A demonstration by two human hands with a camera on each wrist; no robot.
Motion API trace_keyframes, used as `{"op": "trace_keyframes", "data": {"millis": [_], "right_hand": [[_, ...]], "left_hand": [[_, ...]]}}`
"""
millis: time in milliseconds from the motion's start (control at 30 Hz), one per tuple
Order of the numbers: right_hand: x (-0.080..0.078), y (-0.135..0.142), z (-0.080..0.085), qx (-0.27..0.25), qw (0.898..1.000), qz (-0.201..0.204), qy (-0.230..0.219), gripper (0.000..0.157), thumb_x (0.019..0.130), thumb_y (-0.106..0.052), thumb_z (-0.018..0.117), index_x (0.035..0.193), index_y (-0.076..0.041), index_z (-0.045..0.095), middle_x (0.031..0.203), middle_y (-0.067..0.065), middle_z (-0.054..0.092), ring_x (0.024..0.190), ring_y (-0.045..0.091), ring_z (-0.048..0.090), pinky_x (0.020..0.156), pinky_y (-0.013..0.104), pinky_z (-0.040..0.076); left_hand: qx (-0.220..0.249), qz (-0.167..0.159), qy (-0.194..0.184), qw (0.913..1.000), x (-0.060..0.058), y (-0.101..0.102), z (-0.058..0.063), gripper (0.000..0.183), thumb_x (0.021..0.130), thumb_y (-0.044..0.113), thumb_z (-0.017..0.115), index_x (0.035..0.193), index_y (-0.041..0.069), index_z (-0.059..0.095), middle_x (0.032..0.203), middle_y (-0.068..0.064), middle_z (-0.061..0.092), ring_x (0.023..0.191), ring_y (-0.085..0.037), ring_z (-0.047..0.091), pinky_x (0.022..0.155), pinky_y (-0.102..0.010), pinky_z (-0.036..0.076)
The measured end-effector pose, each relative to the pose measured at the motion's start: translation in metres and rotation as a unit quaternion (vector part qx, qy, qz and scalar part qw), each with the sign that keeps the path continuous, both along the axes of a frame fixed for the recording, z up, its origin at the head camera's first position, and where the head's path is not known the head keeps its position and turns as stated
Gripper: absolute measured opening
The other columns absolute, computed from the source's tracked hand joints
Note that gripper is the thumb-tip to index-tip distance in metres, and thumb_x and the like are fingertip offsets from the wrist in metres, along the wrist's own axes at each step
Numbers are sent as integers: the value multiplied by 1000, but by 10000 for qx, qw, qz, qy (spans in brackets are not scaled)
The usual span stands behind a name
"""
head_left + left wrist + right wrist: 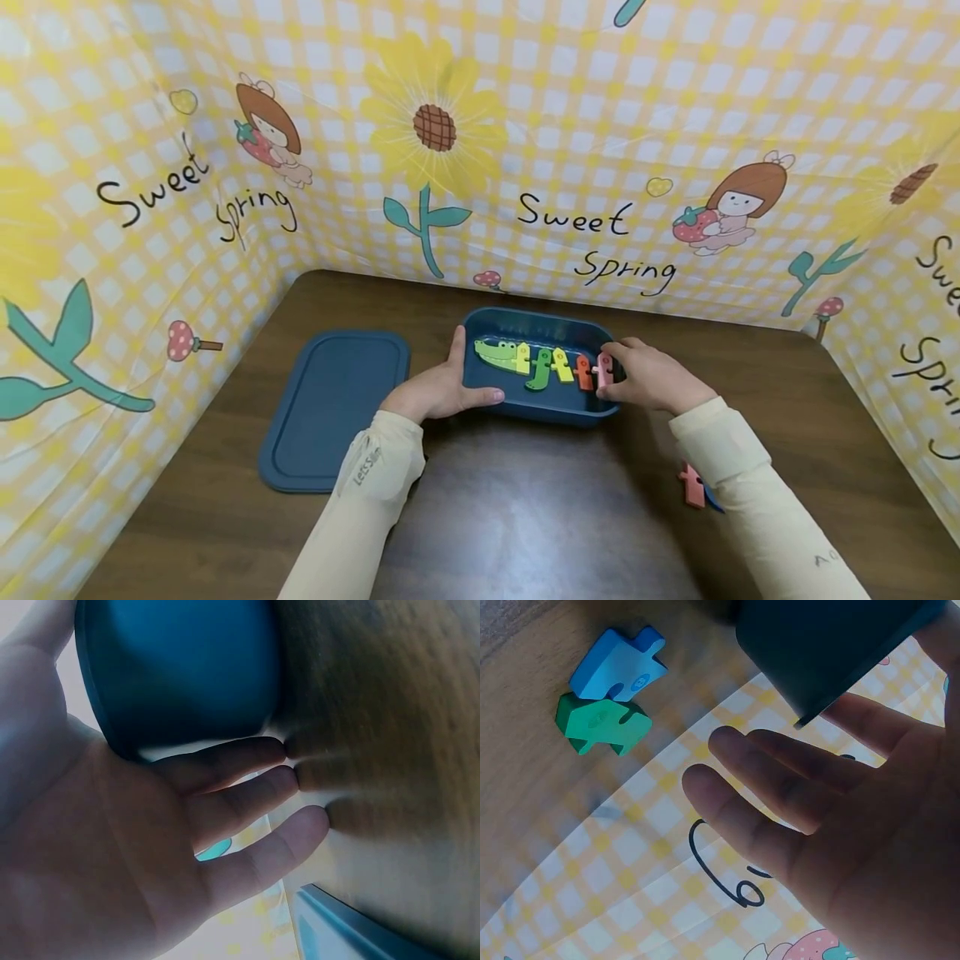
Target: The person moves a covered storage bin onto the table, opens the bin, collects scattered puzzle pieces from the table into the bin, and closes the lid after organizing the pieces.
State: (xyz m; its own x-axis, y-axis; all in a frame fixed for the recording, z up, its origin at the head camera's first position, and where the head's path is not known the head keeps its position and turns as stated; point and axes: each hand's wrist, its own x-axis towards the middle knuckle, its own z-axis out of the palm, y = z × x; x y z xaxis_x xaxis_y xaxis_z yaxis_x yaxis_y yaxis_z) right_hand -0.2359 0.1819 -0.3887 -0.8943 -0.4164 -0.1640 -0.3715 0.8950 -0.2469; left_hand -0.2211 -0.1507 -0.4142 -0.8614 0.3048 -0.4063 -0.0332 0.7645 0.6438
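Puzzle pieces (pixel 540 367) are placed in one row inside the blue box (pixel 543 408), between the two hands. By the left hand (pixel 438 387) the left end of the box is touched; its fingers are straight and spread, with the thumb on the near side. The right hand (pixel 651 375) is held at the opposite end, thumb and index finger reaching over the rim, near the pink piece (pixel 604 369); whether this piece is pinched cannot be told. The long axis of the row is directed from left to right, along the box, so the pink end is nearer to the right hand and the crocodile head (pixel 495 356) to the left. Farther out, the lid (pixel 341 408) is laid flat beyond the left hand, and a salmon piece (pixel 694 486) is seen beside the right sleeve (pixel 765 500).
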Motion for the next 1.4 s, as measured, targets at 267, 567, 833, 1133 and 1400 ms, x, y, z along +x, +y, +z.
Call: {"op": "trace_keyframes", "data": {"millis": [267, 567, 833, 1133, 1400], "right_hand": [[-9, -1, 0, 67, 9997, 0, -240, 72, 92, -32, 74, 147, 5, 45, 137, 30, 54, 122, 45, 54, 101, 59, 41], [-15, -1, -3, -23, 9985, -59, -547, 74, 93, -33, 73, 150, 3, 41, 135, 27, 57, 118, 39, 58, 100, 57, 43], [-15, -1, -3, -22, 9967, -166, -794, 76, 94, -34, 71, 153, 1, 36, 136, 29, 55, 118, 39, 58, 99, 57, 43], [-14, -7, -3, -7, 9964, -258, -811, 78, 94, -32, 72, 152, 3, 34, 137, 31, 53, 118, 41, 58, 99, 58, 44], [-12, -11, -4, 61, 9961, -396, -788, 78, 96, -33, 70, 153, 4, 32, 137, 33, 53, 122, 45, 55, 100, 59, 42]], "left_hand": [[-1, 30, 47, 10000, 0, -1, 1, 122, 89, 65, 65, 153, 30, -33, 120, -21, 67, 57, -27, 64, 58, -38, 47], [-62, 13, 54, 10000, -1, -1, 2, 126, 85, 72, 64, 152, 30, -34, 120, -22, 67, 59, -27, 65, 59, -37, 47], [-89, -5, 20, 10000, -1, 0, 2, 124, 87, 70, 64, 152, 30, -35, 97, -15, 71, 59, -27, 66, 62, -40, 49], [-77, 12, 59, 10000, 0, -1, 0, 124, 87, 70, 63, 152, 30, -34, 113, -20, 69, 59, -27, 66, 62, -40, 49], [-33, -33, 115, 9999, 1, -1, 2, 127, 84, 74, 63, 152, 29, -34, 145, -25, 50, 61, -24, 68, 63, -36, 48]]}}
